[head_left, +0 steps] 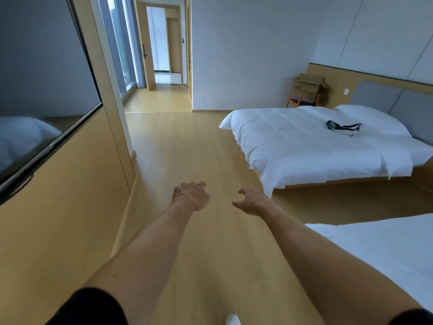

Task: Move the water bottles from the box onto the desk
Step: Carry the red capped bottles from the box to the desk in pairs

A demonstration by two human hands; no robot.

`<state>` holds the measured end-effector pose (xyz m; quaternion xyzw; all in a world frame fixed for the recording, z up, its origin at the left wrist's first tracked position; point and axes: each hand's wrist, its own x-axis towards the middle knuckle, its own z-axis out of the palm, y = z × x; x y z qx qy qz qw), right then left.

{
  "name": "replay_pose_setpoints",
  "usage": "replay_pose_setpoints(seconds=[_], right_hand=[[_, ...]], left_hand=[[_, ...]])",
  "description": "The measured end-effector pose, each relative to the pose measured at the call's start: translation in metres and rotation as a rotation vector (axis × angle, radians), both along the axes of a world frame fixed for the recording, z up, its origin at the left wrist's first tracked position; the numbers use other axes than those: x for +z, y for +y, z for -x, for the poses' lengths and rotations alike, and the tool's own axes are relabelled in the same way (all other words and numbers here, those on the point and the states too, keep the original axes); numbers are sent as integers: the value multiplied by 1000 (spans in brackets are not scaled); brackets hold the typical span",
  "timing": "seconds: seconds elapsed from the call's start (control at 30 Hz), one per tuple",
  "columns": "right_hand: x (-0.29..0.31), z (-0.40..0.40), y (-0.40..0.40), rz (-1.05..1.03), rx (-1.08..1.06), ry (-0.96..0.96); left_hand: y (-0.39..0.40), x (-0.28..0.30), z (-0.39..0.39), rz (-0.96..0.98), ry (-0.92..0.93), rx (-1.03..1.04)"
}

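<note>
Bare forearms reach straight out from the bottom of the frame over the wooden floor [187, 146]. Left hand [192, 194] and right hand [254, 202] hang in the lower centre, fingers loosely spread and holding nothing. A cardboard box [309, 84] sits on a small stool at upper right, beyond the white bed [304, 146]; whether it holds bottles cannot be told.

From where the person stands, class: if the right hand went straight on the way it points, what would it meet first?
Probably nothing close. The right hand points over bare floor toward the doorway, passing left of the bed. Depth is hard to judge, so the bed's near corner may lie close to that line.
</note>
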<state>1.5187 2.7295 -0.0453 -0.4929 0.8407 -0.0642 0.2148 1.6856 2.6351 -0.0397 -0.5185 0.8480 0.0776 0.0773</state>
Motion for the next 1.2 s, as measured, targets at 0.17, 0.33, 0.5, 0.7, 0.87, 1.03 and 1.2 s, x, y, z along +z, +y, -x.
replay_pose_setpoints(seconds=[0.17, 0.33, 0.5, 0.7, 0.87, 1.03, 1.2], right_hand=[[-11, 56, -90, 13, 30, -19], [-7, 124, -177, -23, 52, -24], [0, 184, -257, -38, 93, 51], [-4, 219, -345, -40, 124, 39], [-15, 245, -418, -31, 112, 36], [-16, 275, -514, -11, 73, 80], [-7, 301, -618, -45, 27, 118]], left_hand=[[-86, 6, 51, 14, -25, 24], [-176, 18, 112, 3, -5, 84], [-248, 21, 166, 15, -7, 80], [-333, 15, 203, -9, -14, 101], [-412, 3, 233, -15, -14, 89], [-513, -4, 267, -13, 26, 47], [-625, -3, 294, -44, 57, 5]])
